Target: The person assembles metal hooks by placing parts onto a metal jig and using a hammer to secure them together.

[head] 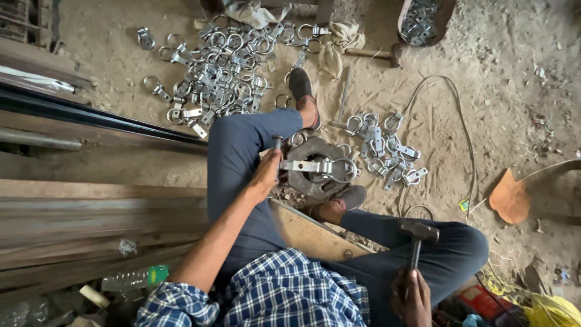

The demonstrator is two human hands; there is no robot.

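Note:
I sit on the dirt floor with a thick metal block (pixel 315 181) between my feet. A flat steel strap with a ring (pixel 321 166) lies across the block. My left hand (pixel 266 172) holds a short punch (pixel 277 145) upright at the strap's left end. At the lower right, my right hand (pixel 411 297) grips the handle of a hammer (pixel 417 233), whose head is raised above my right knee, away from the block.
A large heap of ring fittings (pixel 224 66) lies ahead on the left and a smaller heap (pixel 387 151) right of the block. Metal bars and wood planks (pixel 91 212) run along the left. A second hammer (pixel 375 54) and a wire loop (pixel 460 121) lie on the floor.

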